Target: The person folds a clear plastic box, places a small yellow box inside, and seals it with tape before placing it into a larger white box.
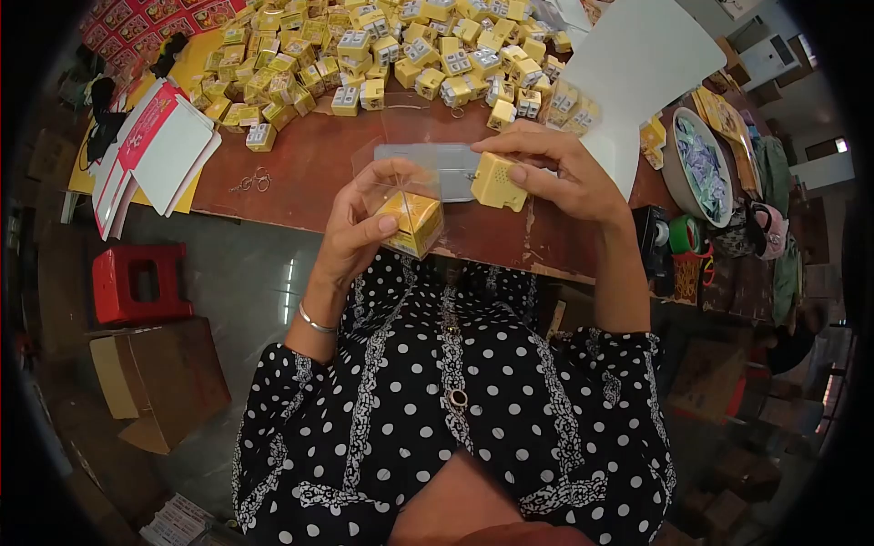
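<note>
My left hand (350, 218) is closed around a small clear plastic box (416, 226) with a yellow printed lower part; its see-through upper part points up toward the table. Between the thumb and fingers of my right hand (575, 177) is a small yellow cube-shaped gadget (496, 182) with a patch of tiny holes on one face and a little metal piece at its left side. The two things are apart, a short gap between them. Behind them on the table lies a grey tray (410, 155), partly hidden by my hands.
Many yellow cube gadgets and boxes (419, 55) are heaped along the back of the brown table (300, 168). Metal key rings (255, 180) and white-and-red cards (164, 146) lie left. A bowl of small packets (701, 168) and green tape (683, 235) stand right. A red stool (141, 282) is on the floor.
</note>
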`<state>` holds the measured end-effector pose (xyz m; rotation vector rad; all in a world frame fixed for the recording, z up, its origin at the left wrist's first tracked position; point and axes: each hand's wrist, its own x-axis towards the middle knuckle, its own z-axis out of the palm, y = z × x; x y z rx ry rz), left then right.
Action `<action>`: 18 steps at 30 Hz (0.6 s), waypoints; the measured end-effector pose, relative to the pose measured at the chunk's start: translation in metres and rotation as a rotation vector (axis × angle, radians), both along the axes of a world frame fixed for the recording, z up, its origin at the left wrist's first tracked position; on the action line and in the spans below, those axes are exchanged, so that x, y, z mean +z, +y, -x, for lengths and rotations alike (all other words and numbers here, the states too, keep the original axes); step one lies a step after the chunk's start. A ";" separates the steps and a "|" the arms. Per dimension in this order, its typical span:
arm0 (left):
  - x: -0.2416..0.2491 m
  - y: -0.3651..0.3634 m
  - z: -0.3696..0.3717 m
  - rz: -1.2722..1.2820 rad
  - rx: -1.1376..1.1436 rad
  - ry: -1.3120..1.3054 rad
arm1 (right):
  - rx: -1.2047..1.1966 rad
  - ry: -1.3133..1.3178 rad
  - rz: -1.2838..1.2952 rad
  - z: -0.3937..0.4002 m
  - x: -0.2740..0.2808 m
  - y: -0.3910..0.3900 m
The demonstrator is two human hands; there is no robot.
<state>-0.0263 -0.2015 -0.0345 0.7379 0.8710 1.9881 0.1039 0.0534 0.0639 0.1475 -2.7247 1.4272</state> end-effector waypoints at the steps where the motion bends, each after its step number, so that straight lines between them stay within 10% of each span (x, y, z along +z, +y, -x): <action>1: 0.000 0.001 -0.002 -0.030 -0.035 -0.020 | 0.046 0.015 0.035 0.000 -0.005 0.002; 13: -0.009 0.010 -0.020 -0.032 -0.211 -0.121 | 0.087 -0.201 0.574 -0.002 -0.036 -0.005; 18: -0.014 0.004 -0.007 0.012 -0.095 -0.080 | 0.038 -0.113 0.348 -0.009 -0.035 -0.007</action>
